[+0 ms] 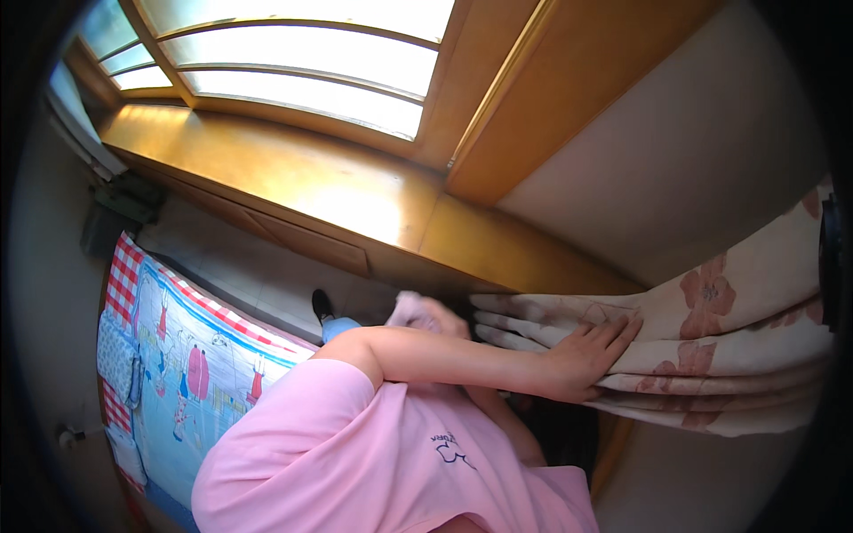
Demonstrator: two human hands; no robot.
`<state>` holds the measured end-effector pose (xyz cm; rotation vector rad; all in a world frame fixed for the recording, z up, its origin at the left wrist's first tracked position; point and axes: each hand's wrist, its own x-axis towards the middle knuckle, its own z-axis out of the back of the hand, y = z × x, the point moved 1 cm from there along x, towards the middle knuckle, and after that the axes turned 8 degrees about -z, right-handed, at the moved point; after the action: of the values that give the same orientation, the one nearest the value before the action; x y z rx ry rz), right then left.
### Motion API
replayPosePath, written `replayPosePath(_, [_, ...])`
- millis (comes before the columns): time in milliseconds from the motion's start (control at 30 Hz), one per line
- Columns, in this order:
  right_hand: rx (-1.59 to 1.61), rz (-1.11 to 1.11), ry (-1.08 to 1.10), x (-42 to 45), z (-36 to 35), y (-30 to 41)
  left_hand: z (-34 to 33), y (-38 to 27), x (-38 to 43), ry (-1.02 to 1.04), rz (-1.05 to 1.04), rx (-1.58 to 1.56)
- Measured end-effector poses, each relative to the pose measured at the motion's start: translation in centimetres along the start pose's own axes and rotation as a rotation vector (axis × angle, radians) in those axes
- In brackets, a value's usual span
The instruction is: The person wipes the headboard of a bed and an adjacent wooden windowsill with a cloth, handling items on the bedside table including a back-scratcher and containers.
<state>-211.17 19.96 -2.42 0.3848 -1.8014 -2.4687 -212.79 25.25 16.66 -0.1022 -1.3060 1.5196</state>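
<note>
My left hand (590, 356) reaches across my body, its fingers laid over the gathered folds of a cream curtain (706, 333) with a reddish-brown flower print. Its thumb side is partly hidden. My right hand (448, 321) is behind and beyond the left forearm, blurred, with a pale pink cloth (413, 310) in its grasp. The cloth's lower part is hidden by my left arm. Close to the right hand is the curtain's lower end, its folds bunched together beside a wooden ledge.
A wooden window ledge (320, 183) runs below a bright framed window (300, 66). On the left stands a bed (200, 373) with a printed blue cover and red-checked edging, folded fabric (120, 360) on it. A dark green object (126, 200) stands in the far corner.
</note>
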Motion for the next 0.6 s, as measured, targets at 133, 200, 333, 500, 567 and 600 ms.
replayPosePath(133, [-0.209, -0.085, -0.723, 3.7, 8.4, 7.5, 2.0, -0.7, -2.7, 0.182, -0.017, 0.070])
replayPosePath(200, [-0.590, 0.017, -0.984, 4.8, 13.4, 4.1, 2.9, 0.1, -4.8, 0.129, -0.107, 0.092])
replayPosePath(333, [-0.985, -0.377, -0.874, 7.6, 14.6, -0.9, 8.2, 1.6, -8.6, 0.073, -0.106, 0.031])
replayPosePath(500, [-0.913, 0.109, -0.459, 11.6, 5.1, 3.2, 13.1, 4.9, -13.0, -0.011, 0.082, 0.111])
replayPosePath(567, [-0.950, 0.114, -0.286, 11.6, 8.8, 3.4, 14.8, 5.6, -14.0, 0.014, 0.178, 0.106])
replayPosePath(600, [-0.950, 0.053, -0.401, 10.6, 11.2, 2.4, 15.4, 6.2, -14.8, 0.006, 0.196, 0.136])
